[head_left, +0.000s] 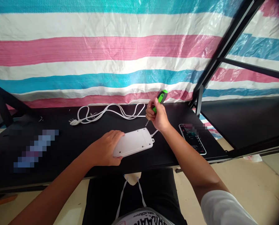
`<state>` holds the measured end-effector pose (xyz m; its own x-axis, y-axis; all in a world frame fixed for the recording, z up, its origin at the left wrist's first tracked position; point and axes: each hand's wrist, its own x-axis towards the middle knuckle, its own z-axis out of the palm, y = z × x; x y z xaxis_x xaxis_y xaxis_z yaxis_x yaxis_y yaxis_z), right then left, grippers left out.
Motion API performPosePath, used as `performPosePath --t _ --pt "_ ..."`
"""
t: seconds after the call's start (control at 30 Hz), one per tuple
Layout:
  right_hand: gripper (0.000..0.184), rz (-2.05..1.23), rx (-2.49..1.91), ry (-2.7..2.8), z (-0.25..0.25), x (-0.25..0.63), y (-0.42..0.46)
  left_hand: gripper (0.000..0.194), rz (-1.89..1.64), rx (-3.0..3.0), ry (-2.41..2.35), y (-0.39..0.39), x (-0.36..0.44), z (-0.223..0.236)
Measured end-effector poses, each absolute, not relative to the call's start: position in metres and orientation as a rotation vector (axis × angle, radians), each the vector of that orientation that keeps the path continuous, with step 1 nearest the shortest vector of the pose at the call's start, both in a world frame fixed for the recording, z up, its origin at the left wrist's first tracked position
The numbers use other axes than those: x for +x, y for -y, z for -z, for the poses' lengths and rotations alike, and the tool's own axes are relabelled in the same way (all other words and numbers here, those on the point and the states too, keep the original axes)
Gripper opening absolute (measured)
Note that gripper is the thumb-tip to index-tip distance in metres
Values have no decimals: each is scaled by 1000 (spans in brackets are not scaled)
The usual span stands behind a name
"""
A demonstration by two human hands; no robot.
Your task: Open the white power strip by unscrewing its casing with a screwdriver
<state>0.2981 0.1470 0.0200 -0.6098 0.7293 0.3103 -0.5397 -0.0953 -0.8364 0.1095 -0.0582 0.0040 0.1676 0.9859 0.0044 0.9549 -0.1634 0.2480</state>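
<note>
A white power strip (133, 142) lies underside up, its screw holes showing along the edges. My left hand (109, 148) is closed around its left end. In my right hand (157, 115) is a green and black screwdriver (162, 96), held with the shaft slanting down. The tip meets or nearly meets the hole at the strip's upper right corner; contact is too small to make out. From the strip's right end a white cord (120, 114) runs behind my right hand and lies in loops, ending in a plug (74, 122) at the left.
A phone (193, 139) with a lit screen lies on the black table (83, 170), right of my right forearm. A pixelated patch covers something at the left. Striped plastic sheeting (95, 50) hangs behind, and a black metal frame (214, 65) rises at the right.
</note>
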Motion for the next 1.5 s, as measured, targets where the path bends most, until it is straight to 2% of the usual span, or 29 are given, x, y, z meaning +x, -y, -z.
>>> performPosePath --t 0.63,1.13,1.37,1.5 --pt "50 -1886 -124 1538 -8 293 -144 68 -286 2214 -1872 58 108 -2" --pt "43 -1848 -40 1514 -13 297 -154 69 -252 2179 -1897 57 105 1" --pt "49 -1714 -179 1533 -12 291 -152 70 -243 2154 -1918 58 101 3" --pt "49 -1810 -118 1484 -13 292 -149 71 -270 2189 -1905 56 97 10"
